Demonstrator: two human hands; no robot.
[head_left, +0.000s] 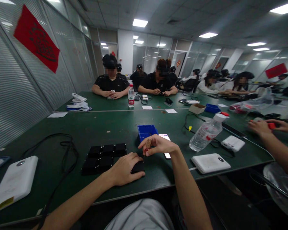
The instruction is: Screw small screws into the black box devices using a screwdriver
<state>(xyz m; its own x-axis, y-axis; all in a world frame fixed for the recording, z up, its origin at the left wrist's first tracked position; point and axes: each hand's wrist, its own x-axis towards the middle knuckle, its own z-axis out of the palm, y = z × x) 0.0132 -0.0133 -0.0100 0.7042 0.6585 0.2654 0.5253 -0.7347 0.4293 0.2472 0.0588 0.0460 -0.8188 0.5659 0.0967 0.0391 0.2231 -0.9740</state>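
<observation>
My left hand (124, 168) lies over a small flat black box (138, 167), gripping it against the green table between thumb and fingers. My right hand (162, 145) is closed around the clear amber handle of a screwdriver (148, 144). The screwdriver stands nearly upright, its tip at the top of the black box by my left fingertips; a screw there is too small to make out. Left of my hands, several similar black boxes (103, 163) sit in two rows with small shiny spots at their corners. Just beyond my right hand stands a blue bin (147, 129), its contents partly hidden.
A lit phone (167, 155) lies behind my right wrist. On the right are a tilted-looking water bottle (205, 134) and a white power bank (211, 163). A white device (15, 180) and black cable (68, 145) lie left. A neighbour's hands (264, 129) work at right; others sit opposite.
</observation>
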